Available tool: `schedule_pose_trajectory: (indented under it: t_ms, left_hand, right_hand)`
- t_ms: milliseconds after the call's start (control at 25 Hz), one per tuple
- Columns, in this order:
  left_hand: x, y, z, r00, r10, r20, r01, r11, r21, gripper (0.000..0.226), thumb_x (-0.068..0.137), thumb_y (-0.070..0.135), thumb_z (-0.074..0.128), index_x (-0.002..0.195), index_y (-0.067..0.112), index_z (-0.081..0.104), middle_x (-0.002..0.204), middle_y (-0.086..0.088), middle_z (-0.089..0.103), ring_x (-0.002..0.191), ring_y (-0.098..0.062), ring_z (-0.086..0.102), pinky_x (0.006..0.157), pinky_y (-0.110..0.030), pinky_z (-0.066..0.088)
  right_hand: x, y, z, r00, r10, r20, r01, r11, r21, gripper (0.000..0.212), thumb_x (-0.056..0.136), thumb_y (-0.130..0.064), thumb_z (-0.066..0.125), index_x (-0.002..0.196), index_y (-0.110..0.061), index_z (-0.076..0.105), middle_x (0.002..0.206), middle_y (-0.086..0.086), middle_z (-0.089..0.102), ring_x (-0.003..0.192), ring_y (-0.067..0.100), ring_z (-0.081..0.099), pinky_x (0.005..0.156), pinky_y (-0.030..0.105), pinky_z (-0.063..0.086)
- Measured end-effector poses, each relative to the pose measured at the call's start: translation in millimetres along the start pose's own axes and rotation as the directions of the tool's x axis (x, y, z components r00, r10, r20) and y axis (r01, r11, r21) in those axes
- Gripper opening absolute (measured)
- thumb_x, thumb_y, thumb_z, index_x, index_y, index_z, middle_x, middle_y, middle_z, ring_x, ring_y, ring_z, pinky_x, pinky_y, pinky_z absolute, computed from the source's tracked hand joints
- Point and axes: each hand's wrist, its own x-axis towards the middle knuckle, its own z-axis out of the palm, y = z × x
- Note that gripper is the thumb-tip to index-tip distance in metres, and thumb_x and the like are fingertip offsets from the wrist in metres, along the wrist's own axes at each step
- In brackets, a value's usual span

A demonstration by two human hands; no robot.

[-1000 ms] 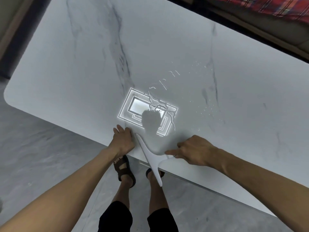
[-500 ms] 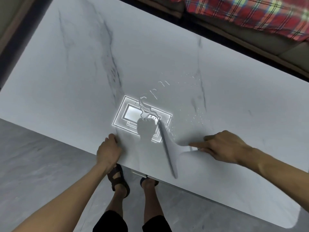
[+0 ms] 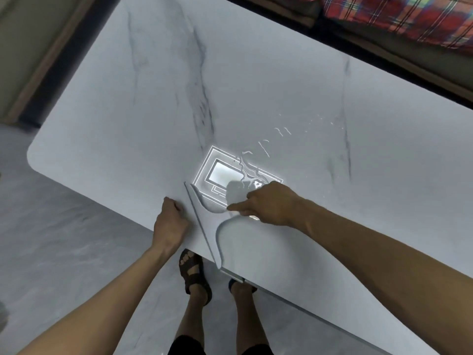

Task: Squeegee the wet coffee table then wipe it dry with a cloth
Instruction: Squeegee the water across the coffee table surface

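Coffee table [image 3: 256, 80]: white marble-look top with grey veins; its near edge runs from 9 o'clock down to 5 o'clock.
Water [image 3: 252, 172]: a thin puddle with branching streaks near the middle of the top; small drops trail from it toward 1 o'clock.
Squeegee [image 3: 207, 221]: white, on the tabletop at the near edge. Its long blade runs from 11 to 5 o'clock, and its lower tip reaches the rim.
Right hand [image 3: 268, 203]: at 2 o'clock of the blade, wrapped around the squeegee handle, forefinger laid along it.
Left hand [image 3: 170, 221]: just at 9 o'clock of the blade, resting on the top by the rim with fingers bent; how tightly they curl cannot be told.
Light reflection [image 3: 222, 172]: bright nested rectangles beside the puddle.
Plaid fabric [image 3: 409, 16]: red check, beyond the table at 1 o'clock.
Sandalled feet [image 3: 193, 272]: on the grey floor below the near edge.
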Motion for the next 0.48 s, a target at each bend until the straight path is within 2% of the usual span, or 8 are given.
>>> schedule_pose_trajectory:
  t_ms: [80, 160, 200, 240, 320, 400, 480]
  left_hand:
    - [-5, 12, 10, 0.998, 0.038, 0.044, -0.038, 0.999, -0.008, 0.022, 0.077, -0.004, 0.039, 0.09, 0.015, 0.038, 0.092, -0.01, 0.052, 0.079, -0.031, 0.056, 0.053, -0.035, 0.04]
    - [-7, 27, 20, 0.994, 0.052, 0.095, -0.058, 0.996, 0.061, 0.025, 0.078, -0.005, 0.039, 0.099, 0.008, 0.043, 0.121, -0.021, 0.047, 0.109, -0.043, 0.051, 0.076, -0.048, 0.051]
    - [-6, 33, 24, 0.992, 0.056, 0.114, -0.071, 0.989, 0.128, 0.026, 0.078, -0.005, 0.039, 0.101, 0.005, 0.046, 0.13, -0.025, 0.04, 0.119, -0.045, 0.044, 0.089, -0.052, 0.048]
    - [-5, 39, 28, 0.99, 0.071, 0.123, -0.095, 0.976, 0.197, 0.026, 0.079, -0.004, 0.039, 0.102, 0.003, 0.048, 0.133, -0.027, 0.037, 0.122, -0.044, 0.041, 0.095, -0.053, 0.046]
    - [-6, 51, 33, 0.984, 0.135, 0.114, -0.161, 0.949, 0.27, 0.022, 0.081, -0.003, 0.04, 0.099, 0.002, 0.049, 0.124, -0.022, 0.043, 0.115, -0.039, 0.046, 0.092, -0.045, 0.047]
    - [-10, 65, 36, 0.973, 0.216, 0.087, -0.231, 0.941, 0.247, 0.009, 0.088, 0.003, 0.039, 0.089, 0.008, 0.046, 0.102, -0.009, 0.049, 0.095, -0.03, 0.054, 0.078, -0.035, 0.045]
    - [-13, 84, 36, 0.959, 0.262, 0.108, -0.281, 0.93, 0.237, 0.01, 0.095, 0.013, 0.036, 0.088, 0.013, 0.042, 0.088, -0.002, 0.051, 0.081, -0.026, 0.056, 0.069, -0.034, 0.042]
  right_hand:
    - [-17, 28, -3, 0.99, 0.141, -0.024, -0.139, 0.987, 0.083, 0.04, 0.103, -0.042, 0.027, 0.14, -0.056, 0.031, 0.103, -0.004, 0.063, 0.093, 0.026, 0.063, 0.064, 0.031, 0.038]
    - [-43, 55, -2, 0.955, 0.294, -0.039, -0.283, 0.942, 0.18, 0.039, 0.101, -0.048, 0.023, 0.139, -0.057, 0.031, 0.095, -0.005, 0.062, 0.092, 0.026, 0.062, 0.066, 0.032, 0.039]
    - [-59, 66, 0, 0.93, 0.366, -0.044, -0.347, 0.909, 0.231, 0.04, 0.101, -0.05, 0.021, 0.138, -0.057, 0.032, 0.093, -0.006, 0.061, 0.091, 0.025, 0.062, 0.066, 0.033, 0.04]
    - [-77, 75, 5, 0.903, 0.427, -0.043, -0.402, 0.876, 0.266, 0.04, 0.1, -0.051, 0.02, 0.138, -0.057, 0.032, 0.092, -0.006, 0.061, 0.09, 0.025, 0.062, 0.067, 0.033, 0.041]
    - [-116, 85, 17, 0.855, 0.518, -0.028, -0.489, 0.822, 0.294, 0.041, 0.1, -0.051, 0.018, 0.138, -0.058, 0.032, 0.09, -0.007, 0.061, 0.087, 0.025, 0.062, 0.068, 0.035, 0.045]
    - [-155, 90, 26, 0.803, 0.596, -0.018, -0.565, 0.77, 0.295, 0.041, 0.101, -0.05, 0.017, 0.138, -0.059, 0.03, 0.088, -0.009, 0.06, 0.084, 0.023, 0.061, 0.065, 0.034, 0.044]
    - [-189, 93, 28, 0.747, 0.665, -0.007, -0.636, 0.718, 0.285, 0.04, 0.101, -0.049, 0.016, 0.137, -0.06, 0.03, 0.09, -0.012, 0.063, 0.083, 0.021, 0.062, 0.062, 0.032, 0.039]
